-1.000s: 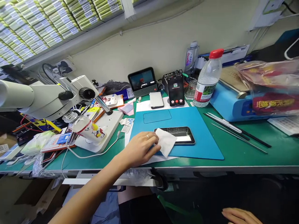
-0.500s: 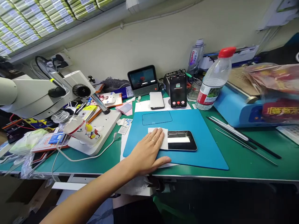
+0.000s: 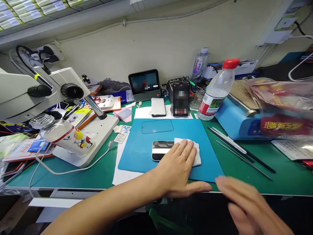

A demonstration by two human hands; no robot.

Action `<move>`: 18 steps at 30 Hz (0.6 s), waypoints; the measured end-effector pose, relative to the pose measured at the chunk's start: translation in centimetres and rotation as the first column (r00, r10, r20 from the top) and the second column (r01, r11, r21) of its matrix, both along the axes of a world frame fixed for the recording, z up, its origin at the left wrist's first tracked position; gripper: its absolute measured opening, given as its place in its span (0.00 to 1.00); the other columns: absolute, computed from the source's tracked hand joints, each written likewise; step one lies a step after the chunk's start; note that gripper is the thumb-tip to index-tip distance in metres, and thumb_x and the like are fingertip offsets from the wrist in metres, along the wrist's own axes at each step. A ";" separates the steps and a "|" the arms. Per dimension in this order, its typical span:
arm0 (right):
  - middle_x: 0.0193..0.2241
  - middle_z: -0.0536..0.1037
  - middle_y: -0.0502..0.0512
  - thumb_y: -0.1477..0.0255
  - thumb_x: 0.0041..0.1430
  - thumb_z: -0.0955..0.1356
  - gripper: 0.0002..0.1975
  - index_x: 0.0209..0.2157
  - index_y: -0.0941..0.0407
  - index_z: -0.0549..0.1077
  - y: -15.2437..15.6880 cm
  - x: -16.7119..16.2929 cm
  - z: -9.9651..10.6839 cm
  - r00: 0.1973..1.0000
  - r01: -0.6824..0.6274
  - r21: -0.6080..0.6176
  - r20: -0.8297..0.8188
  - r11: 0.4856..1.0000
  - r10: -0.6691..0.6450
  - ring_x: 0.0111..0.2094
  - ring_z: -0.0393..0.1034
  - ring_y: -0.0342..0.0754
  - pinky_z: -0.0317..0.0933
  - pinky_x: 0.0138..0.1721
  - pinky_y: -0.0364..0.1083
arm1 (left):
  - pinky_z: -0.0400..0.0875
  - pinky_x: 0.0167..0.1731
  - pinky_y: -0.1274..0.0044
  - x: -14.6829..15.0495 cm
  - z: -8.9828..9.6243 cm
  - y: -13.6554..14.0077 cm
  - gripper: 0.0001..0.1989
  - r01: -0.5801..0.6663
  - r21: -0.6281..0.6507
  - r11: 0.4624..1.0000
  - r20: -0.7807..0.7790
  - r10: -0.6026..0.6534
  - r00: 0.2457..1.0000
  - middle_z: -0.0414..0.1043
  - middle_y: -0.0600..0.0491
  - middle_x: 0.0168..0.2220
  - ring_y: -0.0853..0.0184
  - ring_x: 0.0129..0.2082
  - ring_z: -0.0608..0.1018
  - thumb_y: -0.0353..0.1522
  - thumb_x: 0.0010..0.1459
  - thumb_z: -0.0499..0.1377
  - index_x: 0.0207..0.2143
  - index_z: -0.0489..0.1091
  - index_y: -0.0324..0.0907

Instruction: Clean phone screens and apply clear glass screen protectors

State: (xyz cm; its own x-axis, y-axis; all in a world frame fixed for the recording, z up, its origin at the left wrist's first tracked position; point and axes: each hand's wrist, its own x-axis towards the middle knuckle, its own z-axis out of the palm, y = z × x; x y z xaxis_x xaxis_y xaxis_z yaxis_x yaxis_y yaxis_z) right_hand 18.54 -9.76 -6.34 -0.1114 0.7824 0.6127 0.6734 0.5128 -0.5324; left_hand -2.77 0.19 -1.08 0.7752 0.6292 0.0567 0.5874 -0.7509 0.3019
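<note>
Position: 1 black, glossy, rectangular device with rounded corners and a pale rim point(image 3: 160, 152) lies flat on the blue rectangular mat point(image 3: 137, 151). Its left portion is exposed; the right portion is covered by the left hand and cloth.

Grip state: the left hand point(image 3: 178, 166) is palm down, fingers extended and not closed, resting on the thin, white, soft-looking cloth point(image 3: 197, 157). The right hand point(image 3: 249, 202) is blurred near the mat's front right corner, apart from the device; whether it is open or closed cannot be told.

Cautions:
1. Sideways force greater than the friction beneath the device could slide or pivot it on the mat.
2. Grit trapped under the cloth could scratch the glossy face.
3. If the cloth slips from under the fingers, bare skin could smear that face.
4. Crossing paths could make the 2 hands collide, jolting the device.
</note>
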 end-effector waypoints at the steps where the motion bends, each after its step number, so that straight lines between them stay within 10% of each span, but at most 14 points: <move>1: 0.52 0.80 0.52 0.74 0.66 0.66 0.20 0.56 0.44 0.74 1.9 -0.5 1.3 1.000 0.026 -0.042 0.004 0.999 -0.026 0.53 0.75 0.55 0.70 0.57 0.54 | 0.40 0.72 0.64 -0.2 -0.1 -0.2 0.50 0.003 -0.005 1.000 -0.004 -0.003 1.000 0.40 0.37 0.74 0.52 0.74 0.44 0.60 0.67 0.42 0.72 0.46 0.26; 8: 0.60 0.76 0.58 0.60 0.71 0.60 0.23 0.61 0.52 0.72 9.4 -1.2 3.2 0.992 0.094 -0.423 0.111 0.901 -0.051 0.62 0.69 0.59 0.65 0.63 0.59 | 0.48 0.71 0.60 -6.4 -0.9 -2.3 0.43 -0.145 0.033 0.989 -0.134 0.148 0.980 0.37 0.43 0.74 0.54 0.74 0.45 0.55 0.70 0.43 0.73 0.43 0.34; 18: 0.70 0.61 0.60 0.56 0.65 0.64 0.36 0.71 0.49 0.54 8.8 -0.7 2.5 0.958 0.048 -0.483 0.270 0.874 0.096 0.69 0.57 0.62 0.62 0.64 0.63 | 0.52 0.70 0.58 -6.4 -1.3 -2.6 0.44 -0.279 0.067 0.958 -0.161 0.286 0.945 0.35 0.40 0.74 0.52 0.74 0.43 0.54 0.70 0.45 0.74 0.36 0.35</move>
State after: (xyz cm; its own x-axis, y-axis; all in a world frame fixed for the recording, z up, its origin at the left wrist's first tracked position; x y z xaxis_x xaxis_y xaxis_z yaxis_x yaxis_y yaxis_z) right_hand 17.88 -1.00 -3.85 -0.2422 0.9648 0.1028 0.8201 0.2601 -0.5097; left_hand -9.18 -2.43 -2.36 0.5668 0.8234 -0.0268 0.8165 -0.5571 0.1518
